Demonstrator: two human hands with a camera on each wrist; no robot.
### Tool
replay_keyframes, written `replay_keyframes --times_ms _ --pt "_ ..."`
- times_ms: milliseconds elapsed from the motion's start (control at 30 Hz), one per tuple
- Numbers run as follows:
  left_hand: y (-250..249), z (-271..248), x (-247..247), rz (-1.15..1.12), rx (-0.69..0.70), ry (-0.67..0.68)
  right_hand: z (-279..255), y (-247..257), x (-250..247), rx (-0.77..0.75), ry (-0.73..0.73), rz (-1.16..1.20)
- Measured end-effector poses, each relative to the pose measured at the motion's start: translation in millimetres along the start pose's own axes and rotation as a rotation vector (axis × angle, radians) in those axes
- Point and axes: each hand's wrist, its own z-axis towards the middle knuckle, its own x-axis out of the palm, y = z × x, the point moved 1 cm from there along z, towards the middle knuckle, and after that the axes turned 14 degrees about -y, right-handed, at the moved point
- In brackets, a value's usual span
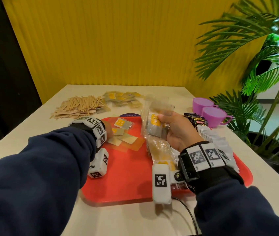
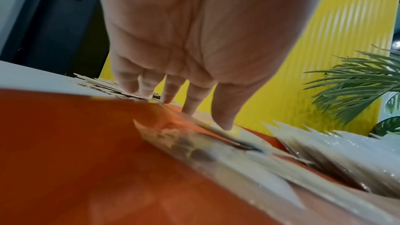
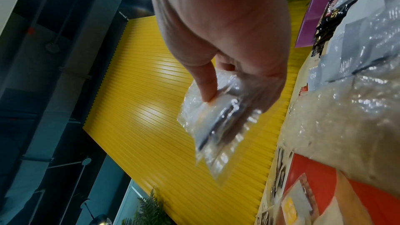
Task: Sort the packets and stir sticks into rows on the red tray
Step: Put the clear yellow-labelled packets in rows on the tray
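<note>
The red tray (image 1: 121,181) lies on the pale bench (image 1: 33,133) in front of the person, and the packets are spread over several spots on and around it. A loose cluster of clear packets with yellow labels (image 1: 123,133) lies on the far left part of the tray, overlapping one another. The left hand (image 2: 194,44) is lowered over this cluster with its fingers (image 2: 223,117) straight and spread, the tips touching or just above the packets; it grips nothing. The right hand (image 1: 178,130) is raised above the middle of the tray and holds a small bunch of clear packets (image 3: 216,122), thumb pressed on one side and fingers curled behind. Below that hand a row of similar clear packets (image 1: 159,150) runs along the tray toward the person, and a row of white packets (image 1: 215,142) stands along the tray's right side. Black packets (image 1: 196,120) lie just beyond the tray's far right corner. The stir sticks (image 1: 79,106) sit in a heap on the bench past the tray's far left corner, with another pile of yellow-labelled packets (image 1: 123,99) just to their right. Two purple cups (image 1: 210,109) stand on the bench at the right, near a green plant (image 1: 263,57). A yellow ribbed wall (image 1: 109,40) rises behind the bench.
</note>
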Motion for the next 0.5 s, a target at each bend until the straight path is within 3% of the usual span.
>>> replay_keyframes --times_ms 333,500 --pt "15.1 27.7 13.0 -0.144 -0.086 0.071 2.2 -3.7 2.9 0.003 0.031 0.011" --pt "16.3 32.3 15.4 -0.123 -0.079 0.027 2.4 -4.6 1.9 0.016 0.041 0.023"
